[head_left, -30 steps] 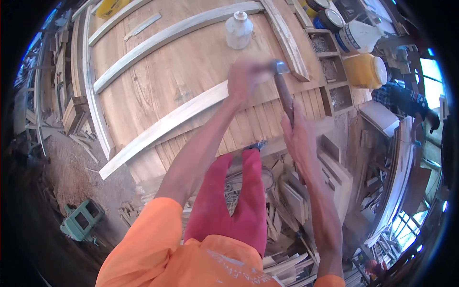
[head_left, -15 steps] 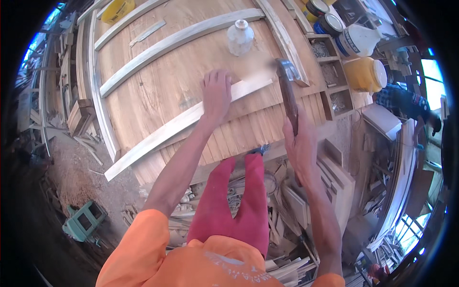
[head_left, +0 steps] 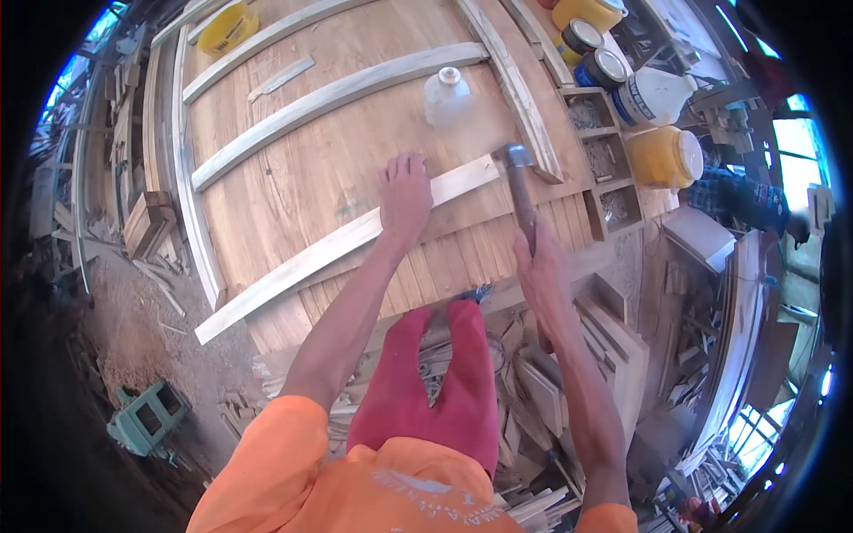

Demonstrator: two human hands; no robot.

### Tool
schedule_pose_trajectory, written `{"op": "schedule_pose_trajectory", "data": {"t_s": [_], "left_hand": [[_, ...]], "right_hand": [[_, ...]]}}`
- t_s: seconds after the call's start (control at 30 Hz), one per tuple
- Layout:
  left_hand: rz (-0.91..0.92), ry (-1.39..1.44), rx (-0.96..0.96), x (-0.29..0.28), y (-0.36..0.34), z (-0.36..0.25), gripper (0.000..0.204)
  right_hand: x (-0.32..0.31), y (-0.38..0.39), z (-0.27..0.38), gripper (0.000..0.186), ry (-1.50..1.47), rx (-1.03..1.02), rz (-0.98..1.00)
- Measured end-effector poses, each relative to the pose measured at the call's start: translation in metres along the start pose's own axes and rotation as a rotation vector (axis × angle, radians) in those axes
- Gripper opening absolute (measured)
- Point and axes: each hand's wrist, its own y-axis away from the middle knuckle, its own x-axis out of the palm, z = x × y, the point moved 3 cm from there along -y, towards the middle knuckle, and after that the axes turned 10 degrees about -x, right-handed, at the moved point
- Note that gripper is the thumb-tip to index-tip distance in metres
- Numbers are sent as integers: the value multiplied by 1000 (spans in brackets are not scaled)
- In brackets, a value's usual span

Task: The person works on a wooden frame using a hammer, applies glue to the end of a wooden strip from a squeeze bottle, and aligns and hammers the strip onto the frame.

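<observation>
The left hand (head_left: pixel 407 200) lies on the pale strip (head_left: pixel 302 270), right of the strip's middle, fingers curled over its far edge and closed on it; the right hand (head_left: pixel 544 271), on the near side of the strip's right end, is wrapped round the handle of a hammer (head_left: pixel 524 202), whose head stands just beside that end; whether head and strip touch, I cannot tell; for good work, the left hand would best press the strip flat and stay clear of the head, while the right keeps its wrist loose so the face lands square.

Left of the strip, a green machine (head_left: pixel 149 417) stands on a floor with shavings; beyond the strip, a yellow tub (head_left: pixel 228 29) sits among pale rails on the wooden panel (head_left: pixel 267 206); a whitish bottle (head_left: pixel 447 93) stands beyond its right part, worth sparing any swing; right of the strip come a compartmented tray (head_left: pixel 599 134) of small pieces, a yellow jug (head_left: pixel 657 158) and another person (head_left: pixel 746 200).
</observation>
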Motion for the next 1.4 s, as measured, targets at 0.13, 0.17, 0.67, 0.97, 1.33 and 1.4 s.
{"op": "schedule_pose_trajectory", "data": {"t_s": [0.13, 0.17, 0.67, 0.97, 1.33, 1.4], "left_hand": [[6, 16, 18, -8, 2, -2, 28], [-4, 36, 28, -7, 2, -5, 26], [-91, 53, 81, 12, 0, -6, 23], [-13, 388, -68, 39, 49, -194, 13], [597, 207, 185, 254, 91, -405, 31], [600, 92, 143, 279, 81, -412, 35]], "right_hand": [[6, 17, 11, 39, -71, -39, -171], [10, 21, 3, 41, -15, -42, -177], [-40, 54, -53, 40, -194, -6, -148], [-77, 299, -249, 25, -227, 542, -106], [-58, 466, -281, 34, -229, 1079, -160], [-57, 469, -274, 37, -283, 1167, -151]]}}
